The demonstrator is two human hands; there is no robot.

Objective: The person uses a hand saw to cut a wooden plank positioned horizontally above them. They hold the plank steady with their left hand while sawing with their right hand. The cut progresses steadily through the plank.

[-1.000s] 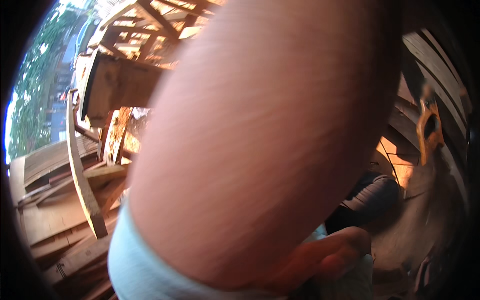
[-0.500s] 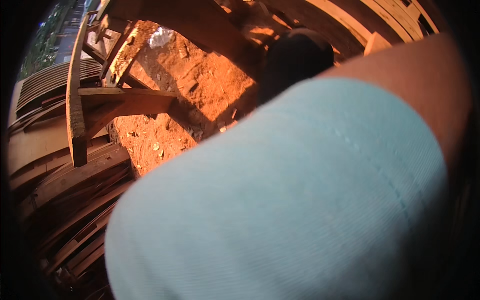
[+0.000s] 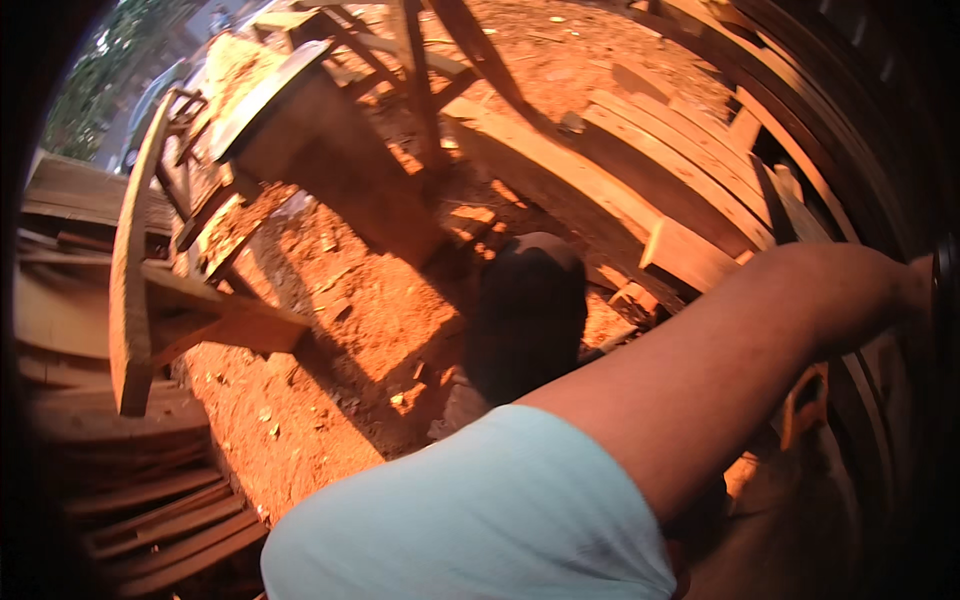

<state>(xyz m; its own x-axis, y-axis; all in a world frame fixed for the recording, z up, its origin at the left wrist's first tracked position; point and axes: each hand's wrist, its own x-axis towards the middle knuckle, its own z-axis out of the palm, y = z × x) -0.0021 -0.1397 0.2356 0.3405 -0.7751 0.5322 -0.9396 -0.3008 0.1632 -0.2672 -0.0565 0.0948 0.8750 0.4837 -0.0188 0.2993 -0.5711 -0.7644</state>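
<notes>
A single arm (image 3: 720, 390) of mine, in a short light-blue sleeve (image 3: 480, 510), runs from the lower middle to the right edge. It looks like my left arm reaching across, bent near its far end. Its hand passes out of the picture beside a dark band (image 3: 941, 280), so its fingers and anything in them are hidden. My other hand does not show. Beyond the arm is a dark-clad bent knee (image 3: 530, 310). The block-ended wooden beam (image 3: 690, 255) lies just past the forearm. Below the forearm is a blurred orange part (image 3: 805, 405) that I cannot make out.
Sawdust and wood chips cover the ground (image 3: 390, 310). A rough wooden frame (image 3: 130, 270) stands at left, above stacked boards (image 3: 170, 520). Behind it is a sawdust-topped bench (image 3: 270, 90). Long planks (image 3: 670, 140) lie at upper right. A distant person (image 3: 220, 18) is at the top left.
The view has swung up and to the right. The sleeve fills less of the picture, and more of the bare forearm, planks and bench shows.
</notes>
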